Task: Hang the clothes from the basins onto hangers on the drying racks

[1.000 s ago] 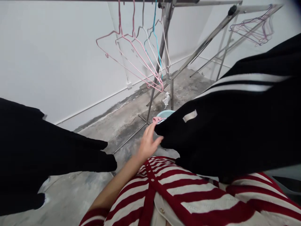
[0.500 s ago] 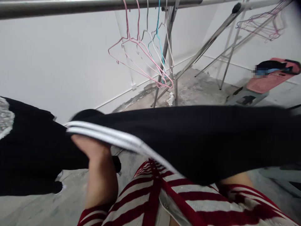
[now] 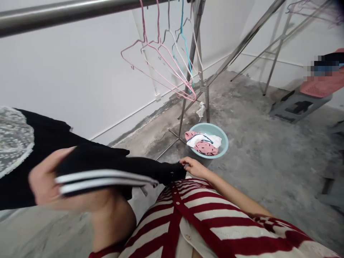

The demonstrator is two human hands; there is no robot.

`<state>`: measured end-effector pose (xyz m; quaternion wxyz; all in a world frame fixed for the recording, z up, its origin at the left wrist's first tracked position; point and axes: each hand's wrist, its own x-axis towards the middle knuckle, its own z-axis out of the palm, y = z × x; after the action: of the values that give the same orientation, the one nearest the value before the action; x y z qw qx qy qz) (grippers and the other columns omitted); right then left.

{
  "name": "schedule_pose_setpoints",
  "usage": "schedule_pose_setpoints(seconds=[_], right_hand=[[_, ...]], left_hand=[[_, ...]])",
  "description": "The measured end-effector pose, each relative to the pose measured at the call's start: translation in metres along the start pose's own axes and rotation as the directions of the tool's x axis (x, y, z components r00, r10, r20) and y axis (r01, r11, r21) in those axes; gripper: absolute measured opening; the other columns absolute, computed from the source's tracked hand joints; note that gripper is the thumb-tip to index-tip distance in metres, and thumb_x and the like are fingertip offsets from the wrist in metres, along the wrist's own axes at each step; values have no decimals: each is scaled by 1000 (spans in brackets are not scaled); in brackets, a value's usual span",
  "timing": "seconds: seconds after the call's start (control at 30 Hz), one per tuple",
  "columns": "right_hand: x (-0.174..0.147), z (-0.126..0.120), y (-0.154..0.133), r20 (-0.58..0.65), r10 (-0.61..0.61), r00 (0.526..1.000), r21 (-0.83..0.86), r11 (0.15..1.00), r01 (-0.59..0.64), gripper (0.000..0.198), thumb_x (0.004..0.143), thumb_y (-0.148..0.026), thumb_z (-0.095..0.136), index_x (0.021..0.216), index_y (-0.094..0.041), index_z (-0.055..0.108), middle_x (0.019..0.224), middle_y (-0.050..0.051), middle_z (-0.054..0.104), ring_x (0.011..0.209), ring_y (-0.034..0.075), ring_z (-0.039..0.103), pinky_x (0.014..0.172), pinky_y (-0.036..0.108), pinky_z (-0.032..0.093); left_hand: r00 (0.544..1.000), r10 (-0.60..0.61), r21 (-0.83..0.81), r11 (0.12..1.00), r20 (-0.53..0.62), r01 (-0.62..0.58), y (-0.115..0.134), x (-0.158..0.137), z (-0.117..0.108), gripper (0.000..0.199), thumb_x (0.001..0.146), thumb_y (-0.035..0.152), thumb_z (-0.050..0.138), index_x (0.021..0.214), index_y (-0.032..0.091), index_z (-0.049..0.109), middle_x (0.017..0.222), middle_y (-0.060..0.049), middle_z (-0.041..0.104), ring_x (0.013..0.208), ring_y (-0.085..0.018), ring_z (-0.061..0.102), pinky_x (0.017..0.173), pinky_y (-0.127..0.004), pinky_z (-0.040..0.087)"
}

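Observation:
My left hand, blurred by motion, is wrapped round one end of a black garment with white side stripes. The garment stretches across in front of my body, bunched and sagging. At its other end, close to my shirt, my right hand is closed with its fingertips pinching the black cloth. Whether the garment is trousers or a top I cannot tell. Behind my left hand hangs another black garment with a white lace panel. Pink, white and blue wire hangers hang from the metal rail above.
A metal rail crosses the top, with rack legs reaching the concrete floor. Beyond my right hand stands a light blue basin holding pink and white cloth. At the right, a pink basket rests on a grey stool.
The striped garment, spread wide across the view before, has dropped and bunched. My left hand has moved left and lower; my right hand and the basin have come into sight.

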<state>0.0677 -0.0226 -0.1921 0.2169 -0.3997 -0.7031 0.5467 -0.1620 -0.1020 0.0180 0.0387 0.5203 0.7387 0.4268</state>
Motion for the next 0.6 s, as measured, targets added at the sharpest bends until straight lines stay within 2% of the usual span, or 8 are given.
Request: schedule_pose_setpoints(seconds=[0.07, 0.1, 0.17, 0.23, 0.3, 0.4, 0.5, 0.6], right_hand=[[5, 5, -19, -75, -22, 997, 106, 994, 29, 28, 80, -27, 54, 107, -18, 58, 105, 8, 63, 95, 18, 61, 88, 37, 49], [8, 7, -34, -71, -78, 994, 152, 984, 88, 34, 81, -30, 55, 113, -19, 54, 109, 9, 62, 97, 18, 61, 89, 37, 48], [13, 15, -67, -28, -242, 970, 140, 960, 244, 53, 78, -36, 62, 126, -22, 45, 120, 9, 58, 106, 19, 59, 93, 37, 47], [20, 27, -92, 7, -374, 928, -18, 927, 374, 68, 72, -38, 68, 133, -24, 39, 126, 10, 54, 114, 22, 53, 97, 38, 44], [31, 43, -99, 24, -413, 910, -223, 885, 408, 59, 75, -31, 65, 129, -23, 44, 121, 10, 57, 113, 24, 52, 98, 39, 42], [49, 56, -78, 61, -338, 939, -341, 877, 338, 34, 78, -13, 51, 111, -19, 57, 106, 8, 64, 100, 21, 58, 89, 36, 46], [66, 47, -55, 18, -301, 954, -284, 913, 293, 40, 74, -5, 44, 108, -20, 59, 108, 5, 66, 100, 18, 60, 89, 33, 47], [70, 25, -61, -90, -347, 933, -268, 911, 313, 44, 73, -5, 42, 110, -21, 59, 109, 4, 66, 100, 18, 61, 91, 33, 47]], left_hand=[[962, 44, 25, 999, -269, -38, 6, 5, -2, 18, 85, 24, 47, 92, 27, 63, 100, -1, 65, 112, -28, 56, 84, -50, 50], [934, 83, 36, 997, -349, -75, 8, 8, 0, 20, 80, 20, 50, 93, 26, 64, 96, 0, 66, 103, -25, 61, 84, -44, 52], [922, 187, 57, 982, -340, -178, 9, 9, 6, 27, 71, 13, 53, 92, 23, 67, 87, 3, 67, 84, -17, 65, 77, -32, 54], [932, 273, 59, 962, -240, -266, 7, 7, 11, 28, 66, 11, 53, 88, 21, 68, 81, 4, 69, 75, -14, 65, 70, -24, 53], [933, 292, 58, 956, -212, -287, 4, 3, 10, 28, 65, 10, 52, 85, 20, 69, 80, 4, 70, 73, -13, 65, 68, -21, 52], [927, 213, 67, 977, -310, -202, -8, -1, -5, 31, 64, 8, 52, 86, 20, 70, 79, 4, 69, 74, -12, 64, 69, -20, 50], [921, 104, 94, 993, -375, -73, -29, 0, -24, 32, 66, 7, 53, 89, 21, 70, 83, 5, 69, 78, -13, 64, 74, -22, 50], [904, 28, 113, 993, -427, 23, -50, 1, -39, 30, 70, 10, 56, 93, 22, 70, 85, 4, 68, 80, -14, 63, 77, -25, 50]])
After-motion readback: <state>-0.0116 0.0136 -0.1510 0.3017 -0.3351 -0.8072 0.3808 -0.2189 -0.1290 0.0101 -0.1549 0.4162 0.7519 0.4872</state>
